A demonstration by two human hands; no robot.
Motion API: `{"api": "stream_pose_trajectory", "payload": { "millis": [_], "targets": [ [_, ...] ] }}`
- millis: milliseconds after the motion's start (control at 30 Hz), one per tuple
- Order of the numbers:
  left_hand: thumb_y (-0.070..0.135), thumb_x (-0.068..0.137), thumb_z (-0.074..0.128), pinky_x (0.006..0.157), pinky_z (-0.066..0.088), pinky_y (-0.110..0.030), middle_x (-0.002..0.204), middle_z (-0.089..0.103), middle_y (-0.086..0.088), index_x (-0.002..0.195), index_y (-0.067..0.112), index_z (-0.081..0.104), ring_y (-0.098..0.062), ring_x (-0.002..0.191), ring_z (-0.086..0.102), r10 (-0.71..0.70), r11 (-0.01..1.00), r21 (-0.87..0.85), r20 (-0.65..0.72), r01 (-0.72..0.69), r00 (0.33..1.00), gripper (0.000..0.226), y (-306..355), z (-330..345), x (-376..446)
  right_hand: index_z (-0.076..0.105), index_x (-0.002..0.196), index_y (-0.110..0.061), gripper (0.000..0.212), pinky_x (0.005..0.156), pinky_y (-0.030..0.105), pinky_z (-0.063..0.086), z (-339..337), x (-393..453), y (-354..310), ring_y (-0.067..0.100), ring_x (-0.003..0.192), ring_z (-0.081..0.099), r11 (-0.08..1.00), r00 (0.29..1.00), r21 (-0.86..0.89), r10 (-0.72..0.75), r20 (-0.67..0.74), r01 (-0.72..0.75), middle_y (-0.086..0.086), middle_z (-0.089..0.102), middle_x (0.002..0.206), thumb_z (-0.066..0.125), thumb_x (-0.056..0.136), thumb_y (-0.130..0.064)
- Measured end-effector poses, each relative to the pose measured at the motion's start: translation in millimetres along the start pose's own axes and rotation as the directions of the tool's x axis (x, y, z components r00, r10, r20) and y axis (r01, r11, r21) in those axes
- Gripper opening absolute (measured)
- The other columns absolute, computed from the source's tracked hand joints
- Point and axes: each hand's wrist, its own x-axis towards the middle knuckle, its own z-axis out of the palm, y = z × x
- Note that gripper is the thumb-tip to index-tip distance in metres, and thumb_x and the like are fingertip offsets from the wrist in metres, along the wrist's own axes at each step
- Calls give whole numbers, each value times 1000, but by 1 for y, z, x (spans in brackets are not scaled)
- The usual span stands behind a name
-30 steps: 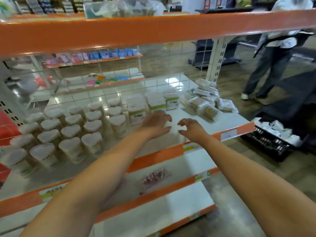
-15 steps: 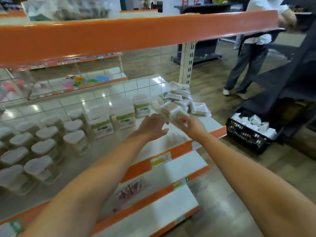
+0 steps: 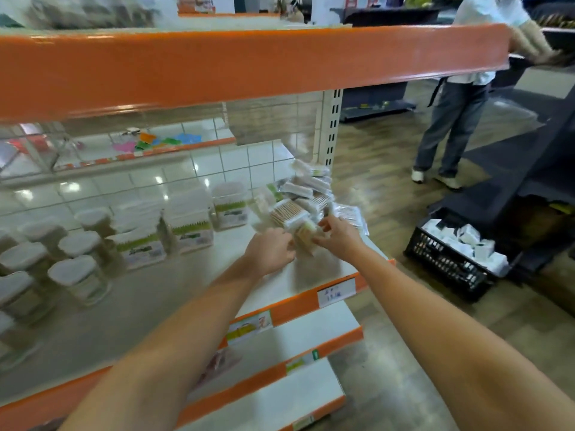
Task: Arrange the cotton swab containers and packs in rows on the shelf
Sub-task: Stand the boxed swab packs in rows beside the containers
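Both hands moved right to the pile of packs [image 3: 311,188] at the shelf's [image 3: 193,284] end. L hand [image 3: 270,251] and R hand [image 3: 337,233] together grip one swab pack [image 3: 303,234], fingers curled on it, just in front of the pile. Rectangular containers [image 3: 186,225] stand left of the pile, heart-lid jars [image 3: 77,275] further left. Black basket [image 3: 451,265] sits on the floor, right of the pile.

Both arms extended over the shelf [image 3: 199,293]; left hand [image 3: 270,251] and right hand [image 3: 337,233] close together, fingers curled, near its right end.
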Motion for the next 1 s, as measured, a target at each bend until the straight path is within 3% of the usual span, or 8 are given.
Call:
{"api": "stream_pose_trajectory", "payload": {
  "millis": [133, 233, 400, 633, 733, 833, 900, 1000],
  "targets": [
    [31, 92, 46, 89, 44, -36, 118, 56, -9, 117, 14, 62, -26, 111, 51, -64, 997, -31, -12, 64, 998, 34, 7, 8, 7, 51, 125, -6, 58, 85, 30, 44, 6, 16, 5, 27, 109, 57, 994, 992, 94, 51, 116, -62, 10, 60, 119, 72, 80, -35],
    [28, 92, 45, 91, 42, -37, 120, 54, -10, 119, 12, 61, -27, 112, 49, -100, 994, -51, -23, 98, 995, 34, 12, 10, 9, 56, 116, -6, 58, 89, 43, 49, 10, 25, 6, 28, 102, 61, 992, 990, 110, 42, 138, -57, 11, 65, 110, 75, 74, -40],
    [27, 93, 47, 96, 41, -38, 122, 53, -9, 122, 14, 60, -26, 115, 46, -139, 983, -120, -20, 136, 990, 34, 12, 11, 7, 64, 108, -9, 64, 87, 44, 52, 20, 34, 10, 27, 95, 62, 992, 985, 103, 58, 161, -75, 10, 66, 102, 73, 62, -52],
    [25, 94, 49, 95, 40, -33, 122, 56, -9, 126, 17, 58, -25, 116, 48, -155, 950, -283, -62, 132, 986, 35, 11, 10, 3, 64, 106, -1, 50, 86, 40, 51, 15, 19, 3, 28, 99, 59, 954, 981, 256, 123, 150, -159, 16, 63, 105, 78, 72, -35],
    [24, 92, 54, 90, 42, -30, 119, 62, -8, 122, 13, 62, -22, 112, 55, -166, 907, -413, -160, 87, 973, 32, 10, 3, -2, 56, 97, -7, 26, 67, 22, 50, 7, 3, -6, 15, 80, 58, 842, 980, 506, 124, 158, -188, 10, 60, 97, 74, 79, -10],
    [20, 92, 57, 83, 45, -25, 112, 68, -7, 115, 8, 66, -19, 104, 61, -157, 864, -503, -248, 12, 956, 27, 7, -10, -9, 41, 111, -11, 46, 64, 19, 49, 3, -8, -15, 9, 79, 56, 683, 984, 709, 103, 146, -177, 2, 53, 93, 72, 79, 0],
    [19, 93, 55, 80, 43, -22, 110, 69, -5, 115, 9, 66, -17, 101, 62, -172, 843, -537, -255, 8, 951, 26, 4, -19, -15, 31, 122, -12, 62, 67, 23, 50, 6, -13, -20, 11, 83, 57, 643, 989, 751, 86, 124, -150, 1, 53, 96, 72, 78, 0],
    [20, 94, 53, 85, 44, -25, 114, 67, -2, 117, 13, 65, -16, 103, 60, -205, 823, -567, -234, 38, 950, 27, -6, -23, -22, 30, 122, -14, 63, 67, 21, 51, 14, -19, -28, 12, 87, 59, 594, 995, 798, 38, 93, -97, 2, 55, 99, 71, 77, 3]
  ]
}}
